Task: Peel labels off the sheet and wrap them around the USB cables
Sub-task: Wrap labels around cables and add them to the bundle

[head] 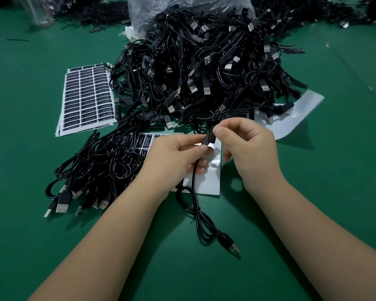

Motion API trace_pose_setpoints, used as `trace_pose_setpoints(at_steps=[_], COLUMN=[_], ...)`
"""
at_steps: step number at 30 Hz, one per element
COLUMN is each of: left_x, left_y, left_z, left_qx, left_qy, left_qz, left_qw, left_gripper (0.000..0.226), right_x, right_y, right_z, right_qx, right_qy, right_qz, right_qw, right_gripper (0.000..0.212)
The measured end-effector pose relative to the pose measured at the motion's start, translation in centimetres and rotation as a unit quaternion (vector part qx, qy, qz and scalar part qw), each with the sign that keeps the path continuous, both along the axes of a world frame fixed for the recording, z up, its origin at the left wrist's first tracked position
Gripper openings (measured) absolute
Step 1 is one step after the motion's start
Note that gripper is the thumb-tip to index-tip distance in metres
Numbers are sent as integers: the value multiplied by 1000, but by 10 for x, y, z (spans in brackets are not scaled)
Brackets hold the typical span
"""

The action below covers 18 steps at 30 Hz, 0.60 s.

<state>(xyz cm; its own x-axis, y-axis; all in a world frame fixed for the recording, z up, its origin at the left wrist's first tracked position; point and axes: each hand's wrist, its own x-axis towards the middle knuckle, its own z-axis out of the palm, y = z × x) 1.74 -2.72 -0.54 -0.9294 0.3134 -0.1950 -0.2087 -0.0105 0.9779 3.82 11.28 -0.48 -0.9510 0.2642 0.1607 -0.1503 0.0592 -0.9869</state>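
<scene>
Both hands meet over the green desk (41, 246), just in front of the big cable pile. Left hand (172, 155) pinches the small black block end of a USB cable (197, 213) between thumb and fingertips, other fingers curled under it. Right hand (245, 146) pinches the top of that same black block from the other side, thumb and index closed on it; whether a label is already on it, can't tell, too small and dark. The cable hangs down from the left hand, loops on the desk and ends in a USB-A plug (231, 246) lying near the right forearm. Directly under the hands lies a partly used label sheet (208, 181), mostly bare white backing, a few black labels left at its upper-left corner. A full label sheet stack (87, 96) with rows of black labels sits farther left, well apart from the hands, its right edge touching the pile. Large heap of black USB cables (204, 61) fills the middle back, spilling from a clear plastic bag (182, 7). A smaller bundle of cables (91, 170) lies left of the left hand, overlapping the used sheet's left edge. An empty white backing sheet (295, 118) lies right of the hands, partly under the heap.
</scene>
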Motion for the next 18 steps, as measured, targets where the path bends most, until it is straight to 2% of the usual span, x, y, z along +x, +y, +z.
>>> trace_pose_setpoints(at_steps=[3,9,18], left_x=[0,1,1], left_y=[1,0,2], left_z=[0,2,0], left_qx=[-5,-12,-31], left_qy=[-7,-3,10], left_qz=[10,11,13], left_qw=[1000,1000,999], left_gripper=[24,21,21], right_x=[-1,-4,-1], right_y=[2,3,-4], right_z=[2,1,-2], right_qx=[-61,-96,-76], right_qy=[-16,-37,-46], right_qz=[5,-12,-38], right_qw=[998,995,995], right_gripper=[14,14,10])
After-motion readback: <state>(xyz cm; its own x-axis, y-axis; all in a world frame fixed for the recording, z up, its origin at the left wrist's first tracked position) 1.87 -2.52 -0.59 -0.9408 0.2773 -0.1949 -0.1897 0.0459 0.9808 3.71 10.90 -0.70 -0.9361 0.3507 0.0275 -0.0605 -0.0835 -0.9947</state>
